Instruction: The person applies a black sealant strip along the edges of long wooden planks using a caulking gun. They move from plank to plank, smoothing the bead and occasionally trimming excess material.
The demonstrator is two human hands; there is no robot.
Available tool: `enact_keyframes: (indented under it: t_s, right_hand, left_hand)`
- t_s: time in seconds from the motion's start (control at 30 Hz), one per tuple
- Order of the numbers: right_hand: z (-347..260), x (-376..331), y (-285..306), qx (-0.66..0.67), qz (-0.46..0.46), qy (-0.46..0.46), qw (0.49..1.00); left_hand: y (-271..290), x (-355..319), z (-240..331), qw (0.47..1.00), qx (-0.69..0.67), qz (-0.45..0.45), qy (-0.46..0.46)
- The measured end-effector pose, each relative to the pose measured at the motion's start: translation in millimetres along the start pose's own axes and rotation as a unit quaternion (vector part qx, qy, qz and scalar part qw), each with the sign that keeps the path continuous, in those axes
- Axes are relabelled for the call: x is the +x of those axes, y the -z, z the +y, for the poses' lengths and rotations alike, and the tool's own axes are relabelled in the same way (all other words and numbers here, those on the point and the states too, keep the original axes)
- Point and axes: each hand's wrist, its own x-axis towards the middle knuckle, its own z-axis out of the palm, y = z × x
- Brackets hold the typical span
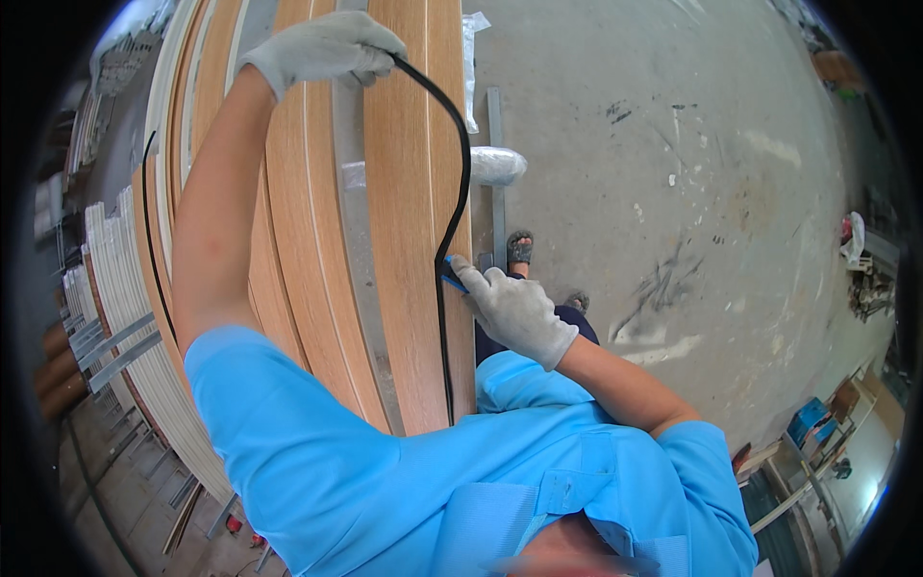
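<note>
Tall wood-grain door panels [404,240] stand on edge in front of me. A black rubber strip [460,163] runs along the edge of the nearest panel and bows away from it. My left hand [327,48], in a grey glove, is raised high and closed on the strip's upper part. My right hand [514,313], also gloved, presses the strip against the panel edge lower down, with a small blue tool [450,281] under its fingers. Below the right hand the strip lies flat along the panel.
More wood-grain panels [288,192] and white slats [125,288] lean stacked to the left. A plastic-wrapped roll [495,165] and a metal bar [497,192] lie on the concrete floor [673,144]. My sandalled foot [519,248] shows below. Blue crates [806,420] sit at the lower right.
</note>
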Motion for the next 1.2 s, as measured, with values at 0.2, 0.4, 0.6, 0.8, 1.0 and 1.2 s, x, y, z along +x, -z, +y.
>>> enact_keyframes:
  t_s: [0.2,0.4,0.6,0.8,1.0,1.2]
  right_hand:
    - [1.2,0.6,0.5,-0.024,0.013,0.026,0.999]
    - [-3.4,-0.7,1.5,-0.01,-0.016,-0.015,1.0]
    - [-6.3,-3.0,0.8,0.026,-0.016,-0.023,0.999]
    - [-9.7,-4.3,0.8,-0.01,0.01,0.0,1.0]
    - [-13.3,-2.6,-5.9,-0.013,0.068,0.001,0.998]
    - [-12.8,3.6,-5.4,0.02,0.065,-0.037,0.997]
  left_hand:
    - [-26.4,40.0,-2.4,0.851,0.505,0.133,-0.053]
    - [-64.6,90.9,-21.7,0.844,0.401,0.336,-0.121]
    - [-98.0,105.3,-34.0,0.829,0.38,0.401,-0.083]
    - [-95.9,100.1,-36.0,0.867,0.156,0.453,-0.138]
    - [-95.2,96.6,-40.1,0.888,0.028,0.431,-0.157]
    - [-98.8,94.3,-42.1,0.884,0.023,0.441,-0.152]
